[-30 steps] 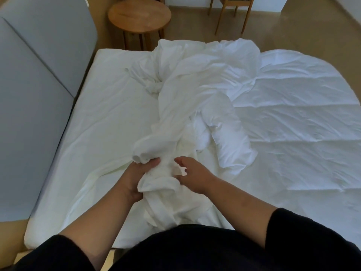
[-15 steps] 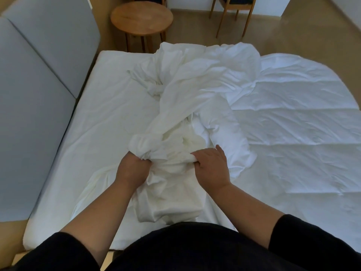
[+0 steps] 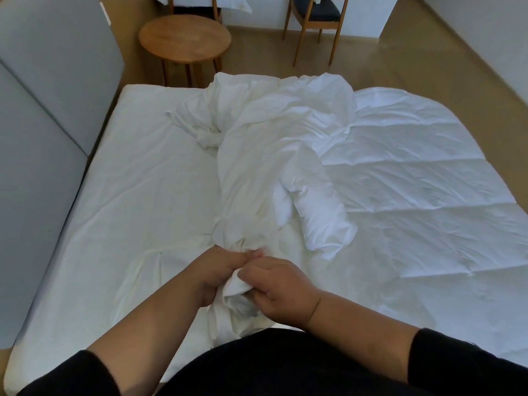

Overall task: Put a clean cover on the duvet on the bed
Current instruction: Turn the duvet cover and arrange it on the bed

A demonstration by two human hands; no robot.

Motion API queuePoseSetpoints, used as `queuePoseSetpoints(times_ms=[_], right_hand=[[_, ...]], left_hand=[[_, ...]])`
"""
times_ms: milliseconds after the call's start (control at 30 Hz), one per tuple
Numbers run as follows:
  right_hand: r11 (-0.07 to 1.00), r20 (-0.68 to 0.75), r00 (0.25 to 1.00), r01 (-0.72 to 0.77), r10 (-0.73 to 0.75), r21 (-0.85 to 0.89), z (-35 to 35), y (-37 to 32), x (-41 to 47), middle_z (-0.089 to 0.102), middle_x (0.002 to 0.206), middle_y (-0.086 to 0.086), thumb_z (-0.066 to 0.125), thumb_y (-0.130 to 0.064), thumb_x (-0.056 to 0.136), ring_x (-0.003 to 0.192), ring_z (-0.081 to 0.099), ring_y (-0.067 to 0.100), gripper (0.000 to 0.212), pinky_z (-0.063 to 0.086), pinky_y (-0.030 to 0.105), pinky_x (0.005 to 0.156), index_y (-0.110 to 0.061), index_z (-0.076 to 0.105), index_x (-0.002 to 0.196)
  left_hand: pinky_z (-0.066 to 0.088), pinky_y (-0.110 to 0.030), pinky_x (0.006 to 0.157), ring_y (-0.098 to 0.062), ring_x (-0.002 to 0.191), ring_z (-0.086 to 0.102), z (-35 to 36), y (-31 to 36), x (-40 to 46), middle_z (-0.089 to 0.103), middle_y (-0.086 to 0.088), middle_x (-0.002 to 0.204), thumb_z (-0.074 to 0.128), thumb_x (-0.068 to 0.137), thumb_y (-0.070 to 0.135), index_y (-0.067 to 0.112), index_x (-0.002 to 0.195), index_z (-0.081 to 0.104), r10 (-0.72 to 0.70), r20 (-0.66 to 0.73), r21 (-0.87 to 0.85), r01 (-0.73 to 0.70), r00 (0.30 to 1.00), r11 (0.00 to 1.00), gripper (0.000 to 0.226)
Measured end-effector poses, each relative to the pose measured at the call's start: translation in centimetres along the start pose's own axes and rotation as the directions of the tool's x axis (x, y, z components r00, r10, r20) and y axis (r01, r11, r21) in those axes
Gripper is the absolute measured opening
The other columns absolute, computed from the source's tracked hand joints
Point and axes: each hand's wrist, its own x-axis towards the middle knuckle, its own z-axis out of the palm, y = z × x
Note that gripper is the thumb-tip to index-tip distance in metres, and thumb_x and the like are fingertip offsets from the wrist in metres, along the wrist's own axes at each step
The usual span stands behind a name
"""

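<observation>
A crumpled white duvet cover (image 3: 263,155) lies in a long bunch down the middle of the bed (image 3: 120,195). The quilted white duvet (image 3: 414,181) is spread flat over the right half, one corner folded back beside the cover. Near the bed's front edge both hands hold the gathered near end of the cover. My left hand (image 3: 217,270) grips the bunched cloth from the left. My right hand (image 3: 283,287) pinches a fold of it from the right. The two hands nearly touch.
A grey padded headboard (image 3: 43,115) runs along the left side. Beyond the far edge of the bed stand a round wooden side table (image 3: 184,38) and a wooden chair (image 3: 317,15) with a dark seat. Tan floor shows at the right.
Both hands have drawn together and closer to me, gathering the cover's near end into a tighter bunch. The view has tilted up, showing more of the table and chair.
</observation>
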Motion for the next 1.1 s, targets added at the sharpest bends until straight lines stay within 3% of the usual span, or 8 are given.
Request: queuePoseSetpoints(times_ms=[133, 200, 333, 433, 633, 933, 1033, 1100], right_hand=[[0.999, -0.084, 0.996, -0.005, 0.000, -0.054, 0.4, 1.1, -1.0, 0.069, 0.092, -0.002, 0.055, -0.018, 0.086, 0.078, 0.065, 0.022, 0.022, 0.055, 0.031, 0.063, -0.018, 0.069, 0.102], [0.965, -0.024, 0.970, -0.245, 0.244, -0.088, -0.3, 1.3, -1.0, 0.067, 0.096, -0.002, 0.053, -0.036, 0.091, 0.084, 0.066, 0.021, 0.029, 0.054, 0.033, 0.069, -0.022, 0.068, 0.112], [0.704, 0.337, 0.619, -0.603, 0.710, -0.375, -1.2, 3.8, -1.9, 0.065, 0.096, -0.006, 0.049, -0.049, 0.099, 0.092, 0.063, 0.019, 0.024, 0.051, 0.037, 0.081, -0.034, 0.059, 0.114], [0.598, 0.310, 0.528, -0.776, 0.790, -0.202, 0.4, 3.9, -3.0, 0.067, 0.098, -0.008, 0.052, -0.049, 0.098, 0.089, 0.064, 0.014, 0.021, 0.053, 0.033, 0.079, -0.034, 0.062, 0.109], [0.661, 0.194, 0.710, -0.702, 0.677, 0.265, 1.8, 3.8, -1.6, 0.054, 0.134, -0.017, 0.056, -0.037, 0.091, 0.127, 0.049, 0.006, 0.043, 0.040, 0.026, 0.108, -0.031, 0.059, 0.134], [0.713, -0.175, 0.695, -0.648, 0.698, 0.268, 0.7, 4.1, -3.7, 0.051, 0.064, -0.012, 0.046, -0.028, 0.102, 0.062, 0.049, 0.005, 0.028, 0.039, 0.020, 0.060, -0.018, 0.049, 0.075], [0.700, 0.164, 0.681, -0.705, 0.713, -0.113, -1.1, 4.6, -5.8, 0.047, 0.063, -0.010, 0.040, -0.039, 0.105, 0.067, 0.049, 0.011, 0.038, 0.042, 0.032, 0.068, -0.026, 0.042, 0.069], [0.647, 0.503, 0.468, -0.713, 0.726, -0.271, -0.8, 4.0, -6.6, 0.045, 0.069, -0.010, 0.036, -0.036, 0.106, 0.074, 0.047, 0.013, 0.041, 0.037, 0.031, 0.071, -0.027, 0.039, 0.066]], left_hand=[[0.052, -0.026, 0.057, -0.018, 0.069, 0.071, -0.4, -1.0, 1.5, 0.073, -0.013, 0.081, 0.075, 0.084, 0.007, 0.001, 0.093, 0.074, -0.005, -0.075, 0.206, 0.021, 0.997, 0.978, 0.011], [0.052, -0.028, 0.067, -0.021, 0.082, 0.069, -0.5, -1.4, 1.8, 0.073, -0.011, 0.088, 0.077, 0.083, 0.010, 0.004, 0.094, 0.073, 0.091, -0.142, 0.251, -0.053, 0.986, 0.966, 0.014], [0.051, -0.026, 0.060, -0.020, 0.071, 0.066, -3.1, -0.8, 1.5, 0.071, 0.001, 0.070, 0.076, 0.069, 0.011, 0.012, 0.081, 0.069, 0.261, -0.297, 0.034, -0.263, 0.919, 0.964, 0.014], [0.053, -0.029, 0.061, -0.021, 0.071, 0.069, -4.3, 0.2, 0.7, 0.074, -0.002, 0.074, 0.064, 0.088, -0.004, 0.006, 0.093, 0.070, 0.294, -0.227, -0.102, -0.323, 0.928, 0.941, 0.013], [0.059, -0.040, 0.079, -0.038, 0.104, 0.069, -3.8, -1.9, 0.5, 0.069, -0.025, 0.116, 0.071, 0.075, 0.007, -0.002, 0.114, 0.071, 0.156, 0.069, -0.261, -0.133, 0.985, 0.956, 0.040], [0.060, -0.039, 0.078, -0.031, 0.098, 0.073, -3.9, -1.3, 1.5, 0.074, -0.014, 0.108, 0.063, 0.095, 0.010, 0.008, 0.120, 0.069, 0.289, -0.254, -0.292, -0.358, 0.923, 0.887, 0.026], [0.054, -0.057, 0.092, -0.034, 0.107, 0.070, -6.0, -0.6, 2.5, 0.072, -0.011, 0.118, 0.075, 0.074, 0.012, 0.019, 0.126, 0.067, 0.301, -0.447, -0.313, -0.462, 0.843, 0.830, 0.052], [0.056, -0.056, 0.088, -0.036, 0.105, 0.070, -5.9, -0.7, 2.8, 0.073, -0.012, 0.114, 0.070, 0.066, 0.007, 0.017, 0.122, 0.068, 0.299, -0.471, -0.313, -0.474, 0.830, 0.823, 0.057]])
